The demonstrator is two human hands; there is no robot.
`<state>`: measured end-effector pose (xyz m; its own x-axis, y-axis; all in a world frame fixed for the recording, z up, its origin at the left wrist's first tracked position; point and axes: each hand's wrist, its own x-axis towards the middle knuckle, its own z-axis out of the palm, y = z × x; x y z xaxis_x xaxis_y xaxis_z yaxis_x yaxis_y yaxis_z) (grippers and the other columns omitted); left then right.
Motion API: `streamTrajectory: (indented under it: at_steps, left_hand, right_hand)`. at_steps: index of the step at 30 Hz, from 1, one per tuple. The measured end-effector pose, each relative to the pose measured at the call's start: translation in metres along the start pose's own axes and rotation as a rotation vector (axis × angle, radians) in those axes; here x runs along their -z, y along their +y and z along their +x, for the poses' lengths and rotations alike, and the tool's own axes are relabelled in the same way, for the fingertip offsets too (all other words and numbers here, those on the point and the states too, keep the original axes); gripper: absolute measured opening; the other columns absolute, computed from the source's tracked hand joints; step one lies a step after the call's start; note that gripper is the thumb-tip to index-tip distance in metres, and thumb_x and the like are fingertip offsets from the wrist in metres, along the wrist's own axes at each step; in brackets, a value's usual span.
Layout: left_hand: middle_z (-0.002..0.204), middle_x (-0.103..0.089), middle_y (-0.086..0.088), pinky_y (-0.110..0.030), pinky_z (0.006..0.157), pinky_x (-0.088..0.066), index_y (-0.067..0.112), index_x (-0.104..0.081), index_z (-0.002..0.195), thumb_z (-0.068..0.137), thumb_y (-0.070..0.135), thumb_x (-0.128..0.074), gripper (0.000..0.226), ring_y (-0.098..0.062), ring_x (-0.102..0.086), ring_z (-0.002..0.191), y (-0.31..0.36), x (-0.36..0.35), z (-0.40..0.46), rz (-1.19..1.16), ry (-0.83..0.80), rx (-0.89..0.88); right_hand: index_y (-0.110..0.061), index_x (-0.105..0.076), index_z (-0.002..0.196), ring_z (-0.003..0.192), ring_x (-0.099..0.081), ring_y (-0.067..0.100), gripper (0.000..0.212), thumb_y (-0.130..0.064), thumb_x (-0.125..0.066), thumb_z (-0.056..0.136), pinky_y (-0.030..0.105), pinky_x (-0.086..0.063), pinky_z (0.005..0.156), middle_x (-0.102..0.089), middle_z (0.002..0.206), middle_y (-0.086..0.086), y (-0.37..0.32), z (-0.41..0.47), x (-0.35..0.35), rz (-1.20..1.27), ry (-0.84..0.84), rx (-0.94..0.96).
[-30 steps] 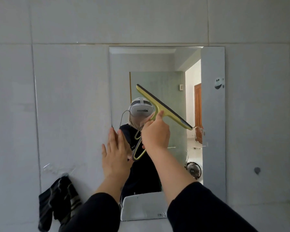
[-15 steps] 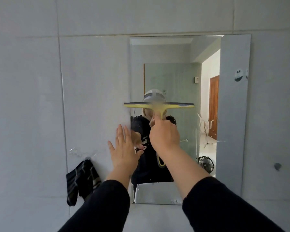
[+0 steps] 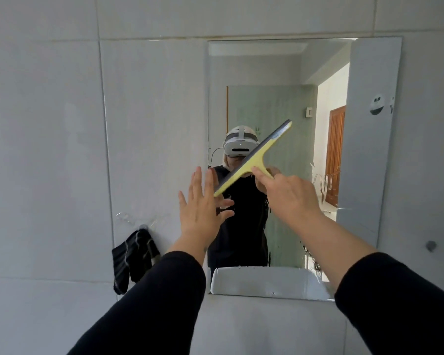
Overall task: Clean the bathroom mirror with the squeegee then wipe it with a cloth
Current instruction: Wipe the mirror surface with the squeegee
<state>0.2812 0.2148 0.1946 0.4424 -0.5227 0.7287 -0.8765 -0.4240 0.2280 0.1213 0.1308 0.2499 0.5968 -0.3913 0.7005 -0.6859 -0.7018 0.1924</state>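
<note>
Gripping the yellow squeegee point(image 3: 254, 160) by its short handle, your right hand point(image 3: 291, 197) has its forefinger stretched along the stem while the other fingers close round the grip. The blade bar is tilted, its upper end up to the right and its lower end down to the left, where it comes just above the fingertips of your left hand point(image 3: 200, 208). A dark rubber strip runs along the bar's upper edge, and the yellow plastic looks scuffed and pale near the top end. Your left hand is empty, fingers spread and straight, palm toward the mirror point(image 3: 369, 162); whether it touches the glass cannot be told. Both sleeves are black. The frameless mirror is fixed to a pale tiled wall point(image 3: 49, 149). A dark striped cloth point(image 3: 132, 257) hangs on the wall beside the mirror's lower left corner.
</note>
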Motion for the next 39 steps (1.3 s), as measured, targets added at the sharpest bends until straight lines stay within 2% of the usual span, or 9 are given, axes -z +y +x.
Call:
streamTrajectory:
  at_steps: [5, 9, 12, 15, 21, 26, 30, 35, 39]
  left_hand:
    - [0.156, 0.026, -0.003, -0.05, 0.118, -0.002, 0.018, 0.017, 0.149, 0.08, 0.055, -0.063, 0.111, -0.021, 0.015, 0.146, 0.011, 0.002, 0.009, 0.115, -0.054, -0.098]
    - [0.156, 0.027, -0.006, -0.048, 0.118, -0.002, 0.02, 0.016, 0.149, 0.081, 0.059, -0.059, 0.109, -0.023, 0.013, 0.146, 0.023, -0.007, 0.006, 0.212, -0.039, -0.134]
    - [0.157, 0.023, -0.007, -0.048, 0.118, 0.001, 0.021, 0.012, 0.15, 0.081, 0.055, -0.062, 0.106, -0.024, 0.015, 0.146, 0.034, -0.017, 0.005, 0.199, 0.007, -0.169]
    - [0.157, 0.024, -0.008, -0.047, 0.119, 0.001, 0.021, 0.012, 0.15, 0.082, 0.051, -0.063, 0.106, -0.025, 0.018, 0.145, 0.047, -0.024, 0.005, 0.213, 0.013, -0.179]
    - [0.158, 0.015, -0.007, -0.043, 0.12, -0.008, 0.02, 0.008, 0.15, 0.088, 0.034, -0.06, 0.093, -0.024, 0.01, 0.147, 0.056, -0.036, 0.007, 0.189, 0.018, -0.143]
    - [0.157, 0.02, -0.008, -0.043, 0.121, -0.005, 0.02, 0.014, 0.149, 0.087, 0.034, -0.063, 0.1, -0.025, 0.007, 0.147, 0.062, -0.038, 0.006, 0.256, 0.019, -0.096]
    - [0.157, 0.02, -0.011, -0.044, 0.12, -0.003, 0.017, 0.013, 0.149, 0.083, 0.026, -0.067, 0.104, -0.027, 0.01, 0.147, 0.068, -0.036, 0.003, 0.277, 0.005, -0.081]
    - [0.158, 0.015, -0.011, -0.043, 0.12, -0.006, 0.018, 0.009, 0.148, 0.082, 0.033, -0.07, 0.105, -0.026, 0.004, 0.147, 0.069, -0.038, 0.005, 0.264, 0.019, -0.067]
    - [0.158, 0.013, -0.011, -0.042, 0.12, -0.007, 0.018, 0.009, 0.149, 0.081, 0.036, -0.07, 0.105, -0.026, 0.003, 0.147, 0.069, -0.04, 0.006, 0.273, 0.022, -0.066]
  right_hand:
    - [-0.049, -0.011, 0.146, 0.087, -0.062, 0.026, 0.072, -0.004, -0.032, 0.093, 0.031, -0.037, 0.059, -0.058, 0.114, 0.004, 0.024, -0.017, 0.0, -0.077, -0.051, -0.024]
    - [-0.054, -0.017, 0.143, 0.082, -0.052, 0.021, 0.074, -0.002, -0.035, 0.094, 0.034, -0.043, 0.074, -0.055, 0.108, 0.004, 0.042, -0.021, -0.004, -0.065, -0.036, -0.084]
    - [-0.055, -0.021, 0.141, 0.091, -0.051, 0.021, 0.072, -0.003, -0.038, 0.094, 0.036, -0.041, 0.084, -0.056, 0.106, 0.003, 0.052, -0.021, -0.008, -0.061, 0.002, -0.09]
    - [-0.056, -0.026, 0.139, 0.092, -0.052, 0.022, 0.065, -0.009, -0.04, 0.096, 0.037, -0.039, 0.083, -0.056, 0.101, 0.002, 0.06, -0.02, -0.01, -0.083, 0.05, -0.066]
    - [-0.056, -0.023, 0.14, 0.096, -0.051, 0.024, 0.07, -0.004, -0.034, 0.095, 0.036, -0.036, 0.084, -0.055, 0.103, 0.003, 0.07, -0.021, -0.007, -0.09, 0.014, -0.053]
    - [-0.056, -0.022, 0.14, 0.099, -0.05, 0.023, 0.069, -0.004, -0.033, 0.095, 0.035, -0.034, 0.082, -0.054, 0.104, 0.002, 0.077, -0.022, -0.008, -0.092, 0.022, -0.028]
    - [-0.056, -0.024, 0.14, 0.099, -0.051, 0.023, 0.066, -0.007, -0.032, 0.096, 0.034, -0.034, 0.081, -0.055, 0.104, 0.001, 0.097, -0.03, -0.005, -0.105, -0.003, -0.048]
    - [-0.058, -0.023, 0.139, 0.086, -0.045, 0.02, 0.07, -0.004, -0.035, 0.095, 0.034, -0.033, 0.079, -0.042, 0.087, -0.001, 0.12, -0.04, -0.008, -0.093, -0.019, -0.12]
    - [-0.058, -0.021, 0.139, 0.096, -0.051, 0.023, 0.071, -0.004, -0.034, 0.096, 0.036, -0.037, 0.083, -0.049, 0.093, 0.0, 0.128, -0.045, -0.018, -0.034, -0.004, -0.168]
